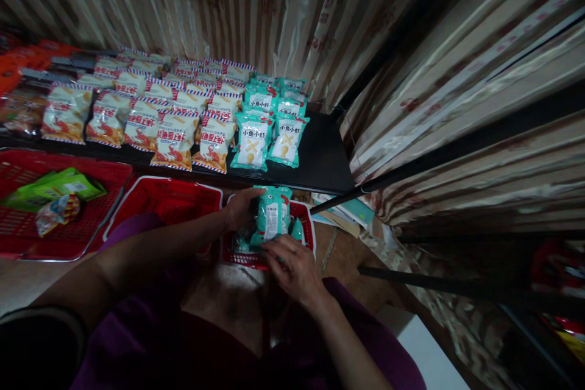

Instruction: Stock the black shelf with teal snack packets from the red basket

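A teal snack bag (273, 214) stands upright over the small red basket, its back label facing me. My left hand (243, 208) is closed on the bag's upper left side, with the fingers partly hidden behind it. At the bottom edge of the same bag, the curled fingers of my right hand (295, 268) close on it; the exact grip is partly hidden. More teal bags (297, 230) lie in the red basket (311, 237) beneath. On the black shelf (322, 155) above, similar teal snack bags (253, 141) stand in two columns.
White and orange snack bags (174, 139) fill the shelf to the left. A red basket (155, 192) sits beside mine; another red basket (18, 161) holds green packets (55, 187). Black rack bars (411, 158) and a striped curtain (256, 6) border the space. Papers (340, 216) lie on the floor.
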### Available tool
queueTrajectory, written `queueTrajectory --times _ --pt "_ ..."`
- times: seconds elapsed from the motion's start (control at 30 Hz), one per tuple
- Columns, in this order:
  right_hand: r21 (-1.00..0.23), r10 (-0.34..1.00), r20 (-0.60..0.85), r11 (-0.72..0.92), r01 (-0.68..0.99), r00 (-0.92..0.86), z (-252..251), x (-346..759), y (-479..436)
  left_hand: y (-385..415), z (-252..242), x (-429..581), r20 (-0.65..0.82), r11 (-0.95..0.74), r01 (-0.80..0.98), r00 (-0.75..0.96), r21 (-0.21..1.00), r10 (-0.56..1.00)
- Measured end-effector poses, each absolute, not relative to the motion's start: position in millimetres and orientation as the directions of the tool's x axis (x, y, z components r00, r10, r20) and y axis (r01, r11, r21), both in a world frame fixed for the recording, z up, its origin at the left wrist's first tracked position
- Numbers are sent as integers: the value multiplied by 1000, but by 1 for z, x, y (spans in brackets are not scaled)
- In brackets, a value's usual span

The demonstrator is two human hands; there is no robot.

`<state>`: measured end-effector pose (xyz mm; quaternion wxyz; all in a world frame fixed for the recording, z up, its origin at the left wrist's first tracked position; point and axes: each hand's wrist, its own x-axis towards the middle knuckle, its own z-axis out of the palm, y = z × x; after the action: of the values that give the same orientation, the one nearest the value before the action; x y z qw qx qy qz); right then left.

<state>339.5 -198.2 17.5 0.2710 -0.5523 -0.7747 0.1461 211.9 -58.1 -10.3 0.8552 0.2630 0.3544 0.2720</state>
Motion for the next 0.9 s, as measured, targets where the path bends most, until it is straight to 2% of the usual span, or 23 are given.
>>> queueTrajectory --times 0.07,0.13,0.23,0.33,0.4,0.57,0.77,0.9 --pt "-681 968 245 204 703 -44 17 349 -196 -59 -10 212 -493 756 -267 622 597 608" --pt "-809 953 188 14 588 237 14 360 -192 -60 -9 213 -500 786 -259 651 561 571" --pt "-953 830 15 -157 260 557 8 376 -182 -63 -7 214 -479 791 -257 679 555 556" --pt "-976 793 -218 -173 -133 568 4 382 -173 -66 -7 217 -452 775 -240 697 585 556" --pt "-943 804 -306 -184 -277 509 3 382 -168 -69 -8 218 -439 757 -223 701 615 563" --pt "-911 770 -384 -227 -344 510 2 379 -162 -74 -9 219 -443 739 -170 705 652 554" --pt "-923 752 -361 -205 -325 552 -6 382 -156 -74 -11 218 -428 722 -181 700 668 571" --pt "-942 751 -326 -204 -268 574 -14 388 -153 -75 -9 217 -361 706 -155 772 691 523"
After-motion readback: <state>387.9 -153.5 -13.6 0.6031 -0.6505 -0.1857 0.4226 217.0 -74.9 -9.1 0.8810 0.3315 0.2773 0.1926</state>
